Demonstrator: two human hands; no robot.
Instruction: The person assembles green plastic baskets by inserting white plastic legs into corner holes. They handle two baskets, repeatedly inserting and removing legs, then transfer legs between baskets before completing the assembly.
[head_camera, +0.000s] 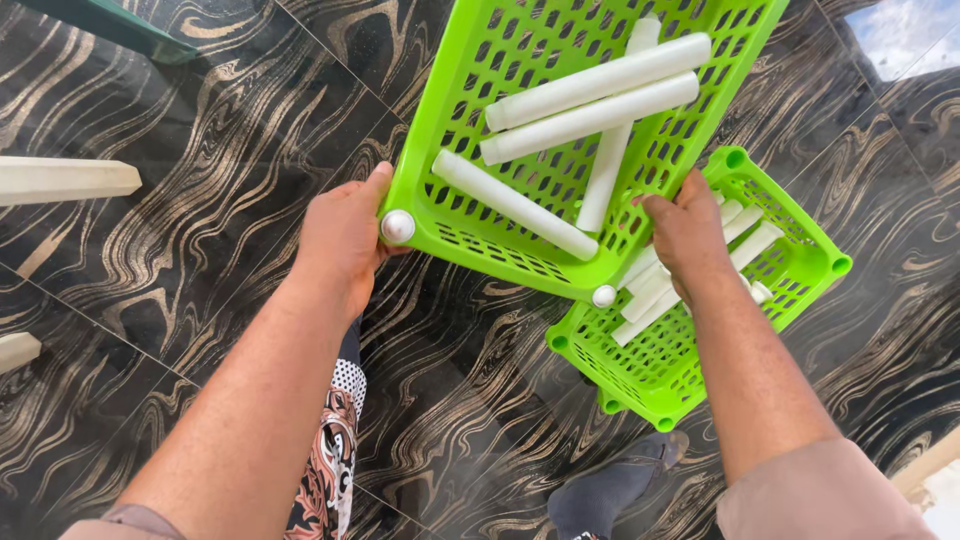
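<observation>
glossy black floor tiles with swirling gold veining fill the frame; pale cream tapered slab at left edge; bright daylight in the upper right corner.

A single view comes from a camera worn on the person's head, looking steeply down past both forearms to the black floor tiles with gold wavy veining. It sits close: the bright green perforated plastic basket fills the upper middle of the view, its far end cut off by the top edge. No second view shares the scene.
</observation>
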